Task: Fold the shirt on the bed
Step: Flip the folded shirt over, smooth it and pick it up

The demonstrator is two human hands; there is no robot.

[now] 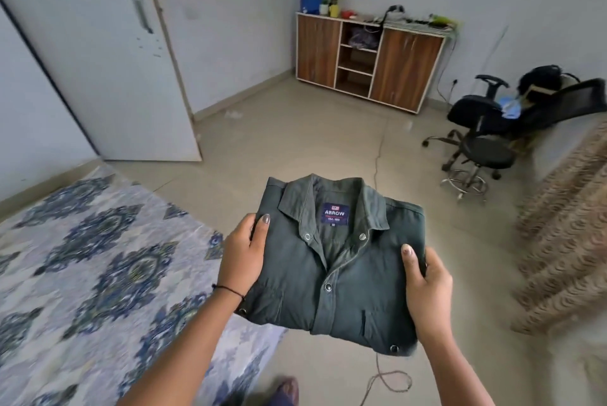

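A dark green snap-button shirt [331,277] is folded into a neat rectangle, collar facing away from me, with a blue label showing inside the neck. It is held in the air over the floor, just right of the bed's corner. My left hand [241,253] grips its left edge, thumb on top. My right hand [427,284] grips the right edge the same way. The bed [98,274] with a blue-and-white patterned sheet lies low at the left.
A white door [108,54] stands at the back left. A wooden cabinet [371,57] with a water dispenser sits against the far wall. A black office chair [486,129] and a brown patterned cover [565,228] are at the right. A thin cable [381,372] trails on the floor.
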